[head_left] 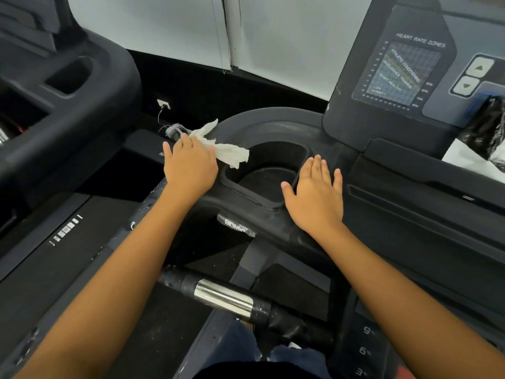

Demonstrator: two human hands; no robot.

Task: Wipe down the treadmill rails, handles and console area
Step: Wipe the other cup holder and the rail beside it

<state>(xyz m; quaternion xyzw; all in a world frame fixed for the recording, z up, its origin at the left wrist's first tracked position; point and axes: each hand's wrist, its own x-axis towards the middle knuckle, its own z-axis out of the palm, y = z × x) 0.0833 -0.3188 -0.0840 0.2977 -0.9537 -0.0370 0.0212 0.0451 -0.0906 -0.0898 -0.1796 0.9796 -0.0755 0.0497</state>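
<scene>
My left hand (pixel 190 164) presses a crumpled white paper towel (pixel 231 153) onto the left rim of the treadmill's dark cup holder (pixel 269 170). The towel sticks out past my fingers toward the cup holder's opening. My right hand (pixel 314 198) lies flat, fingers spread, on the dark console tray just right of the cup holder, holding nothing. The console panel (pixel 396 72) with a heart rate chart rises at the upper right. A chrome-and-black handle bar (pixel 222 298) runs across below my forearms.
A second treadmill's dark console (pixel 68 86) fills the upper left. A wall socket with a plugged cable (pixel 164 105) is on the dark wall behind. A black plastic bag (pixel 483 127) rests on the console at the right edge. Speed keys (pixel 364 350) show at lower right.
</scene>
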